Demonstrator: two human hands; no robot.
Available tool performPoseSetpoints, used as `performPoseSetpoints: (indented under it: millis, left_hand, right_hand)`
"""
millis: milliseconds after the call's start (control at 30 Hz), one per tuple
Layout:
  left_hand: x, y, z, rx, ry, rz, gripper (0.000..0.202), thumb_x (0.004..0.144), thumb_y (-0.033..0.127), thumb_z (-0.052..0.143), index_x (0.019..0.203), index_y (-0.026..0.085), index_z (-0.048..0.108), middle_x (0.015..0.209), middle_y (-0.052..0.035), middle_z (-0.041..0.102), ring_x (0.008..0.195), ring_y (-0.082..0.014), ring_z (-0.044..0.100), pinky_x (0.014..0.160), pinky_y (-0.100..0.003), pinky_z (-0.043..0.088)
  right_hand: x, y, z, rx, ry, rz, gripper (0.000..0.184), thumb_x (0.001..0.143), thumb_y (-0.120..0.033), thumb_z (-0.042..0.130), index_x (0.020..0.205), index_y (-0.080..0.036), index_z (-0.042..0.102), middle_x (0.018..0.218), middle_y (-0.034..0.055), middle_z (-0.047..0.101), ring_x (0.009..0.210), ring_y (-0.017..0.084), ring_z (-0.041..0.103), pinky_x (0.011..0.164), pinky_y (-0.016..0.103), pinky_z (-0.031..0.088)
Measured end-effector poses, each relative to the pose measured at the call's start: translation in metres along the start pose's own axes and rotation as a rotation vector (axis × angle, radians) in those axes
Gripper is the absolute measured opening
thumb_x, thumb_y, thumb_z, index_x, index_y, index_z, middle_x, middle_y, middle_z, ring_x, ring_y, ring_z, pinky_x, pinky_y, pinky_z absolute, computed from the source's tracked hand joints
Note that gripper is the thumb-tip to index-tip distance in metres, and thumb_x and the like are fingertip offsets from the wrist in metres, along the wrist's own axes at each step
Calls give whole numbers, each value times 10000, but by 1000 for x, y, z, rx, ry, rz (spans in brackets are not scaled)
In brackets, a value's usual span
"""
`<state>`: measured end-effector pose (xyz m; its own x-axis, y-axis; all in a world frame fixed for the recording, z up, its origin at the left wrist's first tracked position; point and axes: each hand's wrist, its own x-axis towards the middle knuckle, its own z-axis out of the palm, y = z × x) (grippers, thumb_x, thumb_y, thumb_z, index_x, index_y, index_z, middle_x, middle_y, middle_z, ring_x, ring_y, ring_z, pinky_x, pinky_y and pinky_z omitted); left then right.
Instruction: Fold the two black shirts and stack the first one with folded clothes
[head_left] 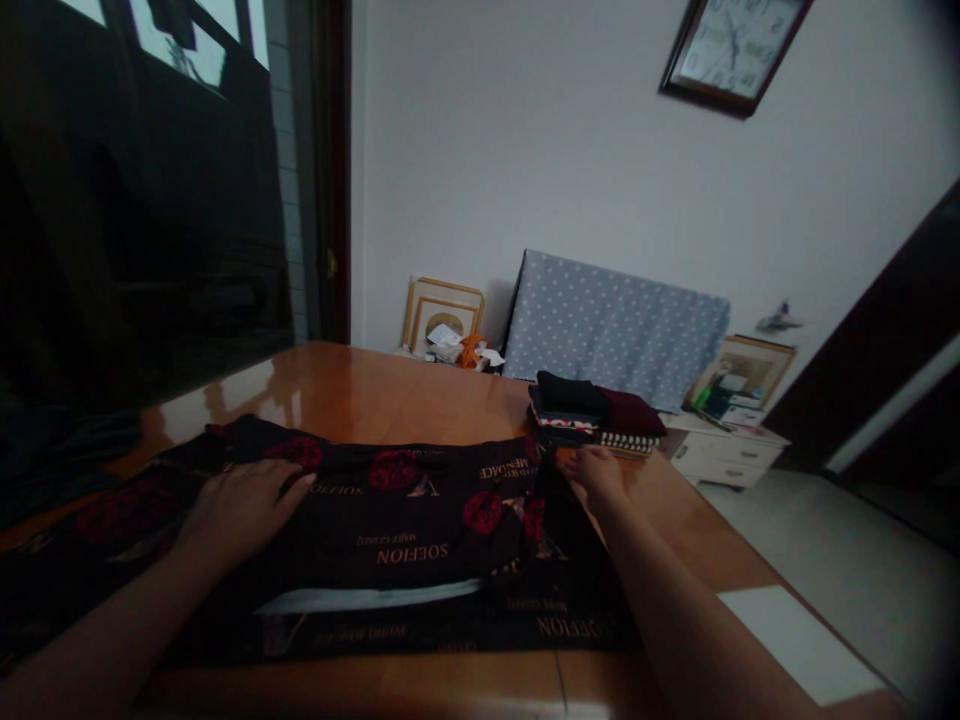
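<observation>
A black garment (420, 515) with red rose patches and gold lettering lies spread on the table, partly folded over on itself. A pale strip (375, 597) shows along the near edge of the folded part. My left hand (240, 505) rests on the garment's left part, palm down, fingers stretched out. At the garment's far right edge, my right hand (596, 472) has its fingers curled in and closed on the cloth; the fingertips are partly hidden.
The glossy wooden table (360, 395) carries stacked folded clothes (574, 410) at its far right and dark cloth (60, 455) at the left. A white sheet (802, 640) lies near the right edge. Beyond stand a dotted grey cover (615, 330) and a white cabinet (724, 450).
</observation>
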<state>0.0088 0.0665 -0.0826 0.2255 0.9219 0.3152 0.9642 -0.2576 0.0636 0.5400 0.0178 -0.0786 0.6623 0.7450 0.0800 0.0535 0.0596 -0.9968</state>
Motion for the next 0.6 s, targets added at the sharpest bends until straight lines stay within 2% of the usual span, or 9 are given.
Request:
performPoseSetpoints:
  millis: [100, 200, 300, 367, 433, 500, 600]
  left_hand:
    - [1, 1, 0, -30, -14, -9, 595, 923, 623, 312, 1128, 221, 699, 1180, -122, 692, 1082, -362, 612, 959, -515, 409]
    - [3, -2, -2, -111, -44, -46, 570, 916, 604, 333, 1126, 225, 704, 1185, -107, 693, 1089, -329, 618, 955, -464, 431]
    - [4, -11, -7, -244, -36, -59, 546, 908, 569, 367, 1134, 203, 703, 1177, -97, 701, 1093, -276, 629, 969, -383, 447]
    - [0, -20, -15, -326, -16, -38, 524, 899, 551, 395, 1124, 190, 701, 1172, -87, 704, 1095, -247, 632, 977, -338, 453]
    - [-8, -30, -26, -377, -17, -32, 494, 887, 531, 424, 1112, 187, 699, 1157, -77, 710, 1077, -234, 639, 964, -319, 464]
    - [-20, -42, -36, -391, -22, -49, 459, 870, 492, 450, 1099, 182, 700, 1137, -74, 715, 1048, -230, 647, 942, -316, 476]
    - [-39, -60, -46, -376, -22, -87, 395, 836, 423, 485, 1065, 191, 708, 1119, -60, 719, 1024, -225, 654, 921, -306, 480]
  right_hand:
    - [-19, -10, -4, -103, -61, 30, 185, 723, -298, 647, 820, -200, 523, 632, -6, 592, 532, 125, 574, 453, 198, 426]
    - [-42, -19, -2, -185, -187, 63, 191, 724, -317, 673, 816, -180, 579, 640, 9, 622, 510, 115, 561, 450, 194, 400]
    - [-72, -29, -3, -333, -434, 47, 220, 753, -370, 670, 844, -178, 614, 637, -5, 617, 515, 106, 547, 487, 201, 413]
    - [-94, -39, -6, -467, -658, -5, 255, 786, -405, 644, 913, -184, 637, 691, -9, 627, 546, 104, 544, 520, 210, 429]
    - [-115, -49, -12, -558, -814, -29, 294, 804, -411, 619, 1005, -198, 651, 764, -2, 648, 601, 119, 562, 554, 225, 449]
    - [-134, -59, -18, -643, -893, -33, 328, 814, -399, 592, 1078, -217, 658, 833, 14, 677, 664, 146, 593, 588, 244, 469]
    - [-155, -70, -23, -741, -928, -77, 397, 793, -354, 579, 1165, -246, 666, 981, 51, 718, 833, 211, 651, 715, 298, 519]
